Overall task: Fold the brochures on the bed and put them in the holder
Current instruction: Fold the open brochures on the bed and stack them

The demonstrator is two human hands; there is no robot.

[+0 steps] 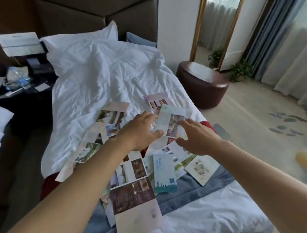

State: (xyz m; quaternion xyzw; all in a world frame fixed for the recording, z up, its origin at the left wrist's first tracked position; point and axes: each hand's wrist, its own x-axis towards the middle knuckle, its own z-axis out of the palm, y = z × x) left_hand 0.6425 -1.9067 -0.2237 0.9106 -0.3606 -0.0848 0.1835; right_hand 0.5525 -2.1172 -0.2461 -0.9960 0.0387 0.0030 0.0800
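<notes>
Head view looks down the bed, where loose brochures lie scattered over the rumpled white duvet and the grey-blue runner near the foot. Both hands meet on one brochure, a partly folded sheet that sits a little raised above the covers, towards the right edge of the bed. The left hand takes its left edge, thumb below and fingers along the top; the right hand reaches in from the near right with fingers spread, its fingertips at the sheet's lower corner — whether they pinch it or only press on it I cannot tell, as the frame is blurred there. No holder is plainly visible. The paper should be light and thin, stiff enough to keep a crease but easily bent or dog-eared, and likely glossy, so it may slide on its neighbours. The soft duvet gives poor backing for a sharp fold; better to hold the sheet by opposite edges, bring them together in the air, then run the crease between thumb and fingers. Other sheets, among them a dark brown brochure and a pale blue leaflet, lie nearer — mostly unfolded, so most of the job appears to remain.
</notes>
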